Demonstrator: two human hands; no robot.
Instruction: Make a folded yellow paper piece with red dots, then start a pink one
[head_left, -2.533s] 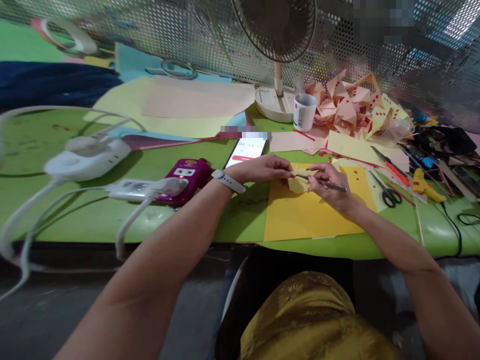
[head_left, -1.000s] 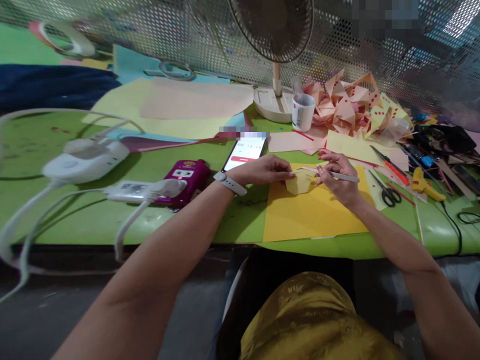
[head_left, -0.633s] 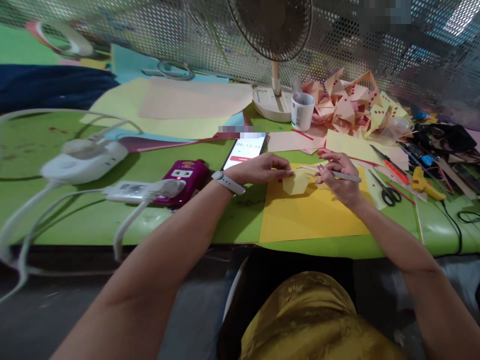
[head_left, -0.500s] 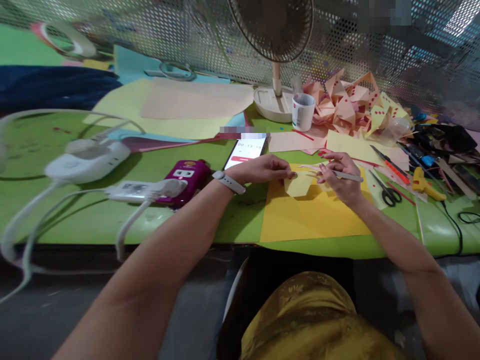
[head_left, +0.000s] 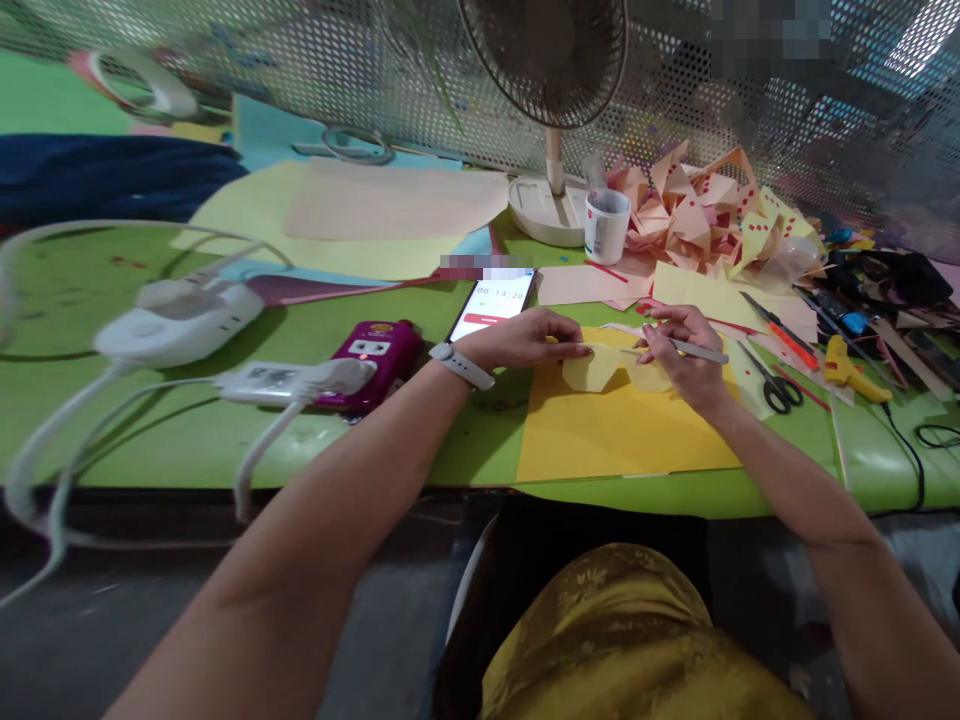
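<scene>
My left hand (head_left: 546, 340), with a white watch (head_left: 461, 366) on its wrist, pinches the top edge of a small pale yellow paper piece (head_left: 591, 370) between thumb and fingers. My right hand (head_left: 684, 352) is closed round slim grey tweezers (head_left: 697, 351), whose thin tip points left towards the paper's top edge. More pale yellow paper shows just below the right fingers; whether it joins the first piece I cannot tell. Both hands are above an orange-yellow sheet (head_left: 622, 435) on the green table. The fingers partly cover the paper's upper edge.
A phone (head_left: 491, 298) showing a timer lies behind my left wrist. Left are a purple power adapter (head_left: 379, 360) and a white power strip (head_left: 180, 325). Scissors (head_left: 776, 385), a cutter (head_left: 784, 332) and a yellow glue gun (head_left: 851, 370) lie right. Behind stand a cup (head_left: 606, 228) and fan (head_left: 553, 190).
The pale yellow paper shows wider and sits slightly further left, with more of it visible below my right fingers. Both hands have barely moved. The phone's timer has advanced a second.
</scene>
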